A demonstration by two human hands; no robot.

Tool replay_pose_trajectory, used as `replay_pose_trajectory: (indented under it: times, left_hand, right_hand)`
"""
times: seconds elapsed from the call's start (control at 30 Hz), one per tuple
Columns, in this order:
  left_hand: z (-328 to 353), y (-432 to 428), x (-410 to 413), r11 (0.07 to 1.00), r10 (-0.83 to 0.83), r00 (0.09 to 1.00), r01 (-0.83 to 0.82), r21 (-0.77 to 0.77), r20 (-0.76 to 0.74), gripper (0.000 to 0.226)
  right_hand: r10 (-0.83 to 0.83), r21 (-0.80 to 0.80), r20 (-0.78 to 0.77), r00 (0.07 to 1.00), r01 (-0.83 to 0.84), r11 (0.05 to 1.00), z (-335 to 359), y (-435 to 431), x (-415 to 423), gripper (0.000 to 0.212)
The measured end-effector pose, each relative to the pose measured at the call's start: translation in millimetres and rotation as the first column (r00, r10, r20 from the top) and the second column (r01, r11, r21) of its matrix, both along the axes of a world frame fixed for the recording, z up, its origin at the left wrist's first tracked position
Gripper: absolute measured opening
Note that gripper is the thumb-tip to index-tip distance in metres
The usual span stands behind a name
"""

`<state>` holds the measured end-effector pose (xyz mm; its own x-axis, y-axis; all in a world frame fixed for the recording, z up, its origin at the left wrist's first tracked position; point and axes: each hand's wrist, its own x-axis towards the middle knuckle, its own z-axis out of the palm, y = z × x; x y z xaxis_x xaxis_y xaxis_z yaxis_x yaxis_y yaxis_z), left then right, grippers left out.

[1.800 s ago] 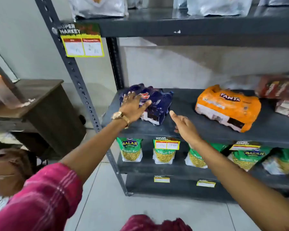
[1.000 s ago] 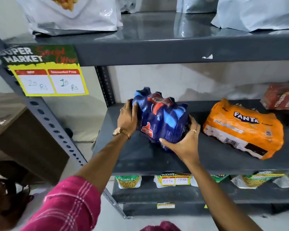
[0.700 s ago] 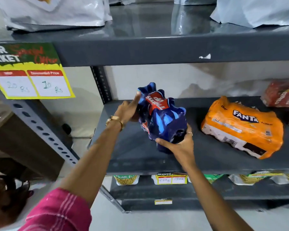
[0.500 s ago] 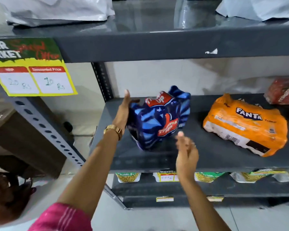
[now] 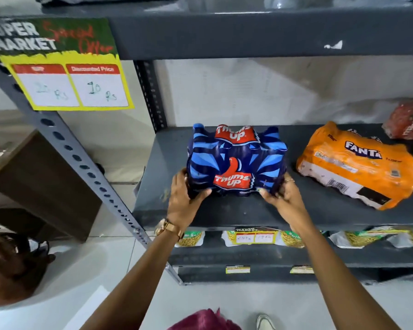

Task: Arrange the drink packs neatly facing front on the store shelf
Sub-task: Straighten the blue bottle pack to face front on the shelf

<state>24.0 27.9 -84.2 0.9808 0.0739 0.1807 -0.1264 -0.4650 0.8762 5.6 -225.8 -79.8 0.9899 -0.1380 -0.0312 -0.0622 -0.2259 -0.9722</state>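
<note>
Gripping the Thums Up pack (image 5: 236,163) upright, left hand (image 5: 184,201) and right hand (image 5: 284,196) flank it.

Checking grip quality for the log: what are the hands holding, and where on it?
Both hold the blue Thums Up pack: left hand at its lower left corner, right hand at its lower right corner.

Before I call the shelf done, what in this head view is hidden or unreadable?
- Red pack: cut off by the right edge; brand unreadable.
- Snack bags below: tops hidden by the shelf lip.
- Thums Up pack: lower corners covered by left hand and right hand.
- Fanta pack: rear hidden.
</note>
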Motion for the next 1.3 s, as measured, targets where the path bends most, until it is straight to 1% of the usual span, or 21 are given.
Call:
replay_pose_trajectory:
  times: [0.13, 0.2, 0.27, 0.33, 0.4, 0.5, 0.6, 0.7, 0.87, 0.97, 1.0, 1.03, 1.07, 1.1, 1.13, 1.17, 1.2, 1.23, 1.27, 1.3]
  left_hand:
    - [-7.0, 9.6, -38.3, 0.996, 0.004, 1.0, -0.007, 0.088, 0.027, 0.069]
    - [-13.8, 17.2, -52.7, 0.987, -0.006, 1.0, 0.003, 0.162, 0.016, 0.083]
    - [-23.4, 26.6, -60.1, 0.978, -0.006, 1.0, 0.006, 0.211, -0.003, 0.094]
    - [-28.8, 34.4, -66.0, 0.98, 0.001, 1.0, 0.001, 0.197, -0.008, 0.09]
    - [-29.4, 37.9, -69.0, 0.992, 0.014, 1.0, -0.015, 0.125, 0.005, 0.078]
    - [-27.9, 37.5, -70.9, 0.998, 0.037, 0.999, -0.037, 0.045, 0.001, 0.07]
    - [-31.5, 36.9, -71.3, 0.997, 0.041, 0.999, -0.041, 0.064, 0.015, 0.07]
    - [-36.5, 39.2, -69.9, 0.993, 0.056, 0.998, -0.058, 0.103, 0.019, 0.069]
    - [-36.7, 33.3, -75.3, 0.983, 0.132, 0.991, -0.131, 0.13, -0.003, 0.076]
    - [-37.7, 21.9, -78.3, 0.971, 0.198, 0.98, -0.199, 0.131, 0.018, 0.074]
    - [-39.8, 18.3, -79.3, 0.969, 0.224, 0.974, -0.225, 0.099, 0.026, 0.073]
    - [-42.2, 14.2, -81.6, 0.963, 0.259, 0.965, -0.261, 0.059, 0.044, 0.074]
    - [-42.5, 3.5, -84.9, 0.948, 0.313, 0.946, -0.316, 0.032, 0.081, 0.08]
    - [-42.6, -5.9, -90.9, 0.922, 0.381, 0.917, -0.386, 0.024, 0.118, 0.09]
    - [-40.2, -15.7, -98.6, 0.889, 0.443, 0.881, -0.455, 0.044, 0.167, 0.097]
    - [-36.4, -33.0, -106.3, 0.862, 0.465, 0.844, -0.5, 0.078, 0.268, 0.099]
    - [-31.3, -49.2, -115.0, 0.846, 0.431, 0.805, -0.517, 0.127, 0.408, 0.097]
    - [-25.1, -76.9, -120.2, 0.848, 0.344, 0.76, -0.504, 0.166, 0.551, 0.093]
    - [-17.7, -102.8, -124.1, 0.858, 0.242, 0.725, -0.47, 0.207, 0.645, 0.088]
    - [-9.3, -130.1, -124.8, 0.879, 0.138, 0.71, -0.41, 0.245, 0.691, 0.082]
  right_hand:
    - [0.068, -0.116, -0.015, 0.998, -0.069, 0.991, -2.0, 7.9, -21.7, 0.069]
    - [0.103, -0.191, -0.024, 0.994, -0.105, 0.976, -1.9, 13.3, -32.7, 0.074]
    - [0.121, -0.255, -0.077, 0.99, -0.136, 0.957, -1.7, 19.2, -44.7, 0.08]
    - [0.105, -0.283, -0.114, 0.988, -0.134, 0.95, -4.4, 26.5, -54.5, 0.089]
    - [0.066, -0.313, -0.109, 0.992, -0.097, 0.945, -3.8, 34.5, -58.7, 0.093]
    - [0.026, -0.371, -0.101, 0.995, -0.062, 0.926, -3.8, 43.3, -57.5, 0.085]
    - [-0.016, -0.43, -0.067, 0.998, -0.015, 0.903, -7.8, 46.7, -58.8, 0.075]
    - [-0.021, -0.451, -0.011, 1.0, 0.014, 0.893, -13.0, 45.1, -61.5, 0.074]
    - [0.02, -0.425, 0.019, 1.0, -0.01, 0.905, -14.5, 40.2, -61.2, 0.066]
    - [0.088, -0.38, -0.007, 0.996, -0.084, 0.921, -12.8, 29.7, -58.2, 0.064]
    - [0.14, -0.324, -0.013, 0.99, -0.136, 0.936, -10.4, 26.5, -57.3, 0.066]
    - [0.199, -0.224, -0.018, 0.98, -0.198, 0.954, -5.1, 22.2, -57.9, 0.069]
    - [0.232, -0.088, 0.013, 0.973, -0.23, 0.969, 1.1, 10.1, -59.1, 0.073]
    - [0.205, 0.019, 0.067, 0.976, -0.207, 0.978, 6.7, -3.5, -61.6, 0.073]
    - [0.117, 0.099, 0.142, 0.983, -0.132, 0.986, 12.9, -18.0, -65.2, 0.067]
    - [-0.007, 0.136, 0.219, 0.976, -0.024, 0.99, 22.7, -40.2, -70.9, 0.057]
    - [-0.146, 0.147, 0.304, 0.942, 0.105, 0.984, 30.7, -62.1, -75.2, 0.044]
    - [-0.281, 0.148, 0.382, 0.88, 0.241, 0.959, 42.3, -92.5, -78.8, 0.033]
    - [-0.407, 0.163, 0.43, 0.806, 0.374, 0.913, 52.9, -118.7, -80.2, 0.026]
    - [-0.515, 0.19, 0.443, 0.734, 0.484, 0.854, 57.6, -145.1, -78.4, 0.025]
